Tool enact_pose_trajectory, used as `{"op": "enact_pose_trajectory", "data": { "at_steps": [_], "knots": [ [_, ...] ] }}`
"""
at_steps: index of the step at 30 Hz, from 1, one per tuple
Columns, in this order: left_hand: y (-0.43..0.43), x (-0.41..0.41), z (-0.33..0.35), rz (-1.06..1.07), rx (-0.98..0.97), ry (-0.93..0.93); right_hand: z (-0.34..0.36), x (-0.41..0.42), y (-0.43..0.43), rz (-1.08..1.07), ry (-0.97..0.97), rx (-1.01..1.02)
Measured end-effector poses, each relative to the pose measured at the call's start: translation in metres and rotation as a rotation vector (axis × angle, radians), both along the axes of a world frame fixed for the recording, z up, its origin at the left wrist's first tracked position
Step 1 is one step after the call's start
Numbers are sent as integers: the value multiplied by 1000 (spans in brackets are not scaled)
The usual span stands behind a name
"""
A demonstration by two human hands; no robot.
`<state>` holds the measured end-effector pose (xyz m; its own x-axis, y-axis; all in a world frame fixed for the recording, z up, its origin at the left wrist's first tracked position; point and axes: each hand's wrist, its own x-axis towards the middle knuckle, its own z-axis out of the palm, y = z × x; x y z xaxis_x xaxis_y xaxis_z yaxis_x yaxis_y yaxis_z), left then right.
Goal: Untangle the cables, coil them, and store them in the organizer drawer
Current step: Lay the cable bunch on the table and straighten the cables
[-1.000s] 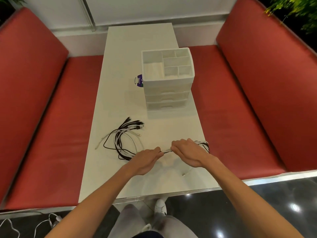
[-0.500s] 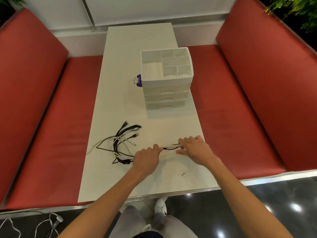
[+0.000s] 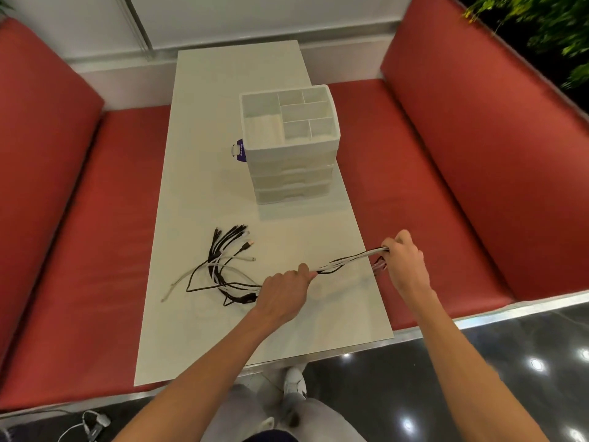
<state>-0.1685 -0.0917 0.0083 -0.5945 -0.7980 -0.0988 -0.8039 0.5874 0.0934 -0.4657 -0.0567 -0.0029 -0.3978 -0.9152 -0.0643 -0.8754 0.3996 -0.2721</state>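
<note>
White and black cables point(image 3: 347, 260) now stretch taut (hands point(image 3: 284, 291) point(image 3: 402, 262) fisted on them, pulled apart), so untangling progresses.

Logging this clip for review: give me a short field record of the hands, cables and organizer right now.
left hand: closed on the cable bundle
right hand: grips the bundle's other end, near the table's right edge
bundle between hands: pulled straight
loose ends: fanned on the table, left of the left hand
organizer: drawers shut, top tray open
stored cables: none visible
</note>
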Motion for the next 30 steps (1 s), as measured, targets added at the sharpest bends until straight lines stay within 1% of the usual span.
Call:
{"op": "enact_pose_trajectory", "data": {
  "at_steps": [5,7,8,9,11,12,13,15,16,17,19,20,21,24,27,28,30],
  "knots": [
    [-3,26,-13,19,37,-47,-25,25,8,-46,-213,83],
    [-1,38,-17,14,34,-33,-21,34,8,-18,-229,147],
    [0,42,-18,17,31,-25,-20,39,9,-23,-196,196],
    [1,46,-20,25,35,-21,-17,47,9,-42,-112,229],
    [3,49,-22,39,53,-30,-4,71,5,-60,99,190],
    [4,50,-23,41,59,-28,2,88,0,-25,120,129],
    [5,50,-22,41,54,-21,7,106,-4,50,53,55],
    [5,49,-22,44,44,-14,6,142,-10,238,-230,-73],
    [4,49,-22,48,50,-25,6,157,-12,331,-326,-77],
    [3,49,-22,49,69,-59,5,170,-14,410,-356,-51],
    [0,51,-20,59,109,-117,2,186,-19,552,-236,55],
    [-2,53,-20,58,118,-128,2,190,-22,569,-197,112],
    [-3,55,-20,58,133,-113,3,192,-23,561,-206,154],
    [-11,62,-20,21,282,15,3,187,-30,558,-254,162],
    [-25,72,-11,72,571,190,8,174,-30,653,-237,156],
    [-30,78,-7,68,588,195,9,167,-30,684,-217,158],
    [-39,89,-3,-20,468,119,9,153,-32,716,-203,168]
  ]
}}
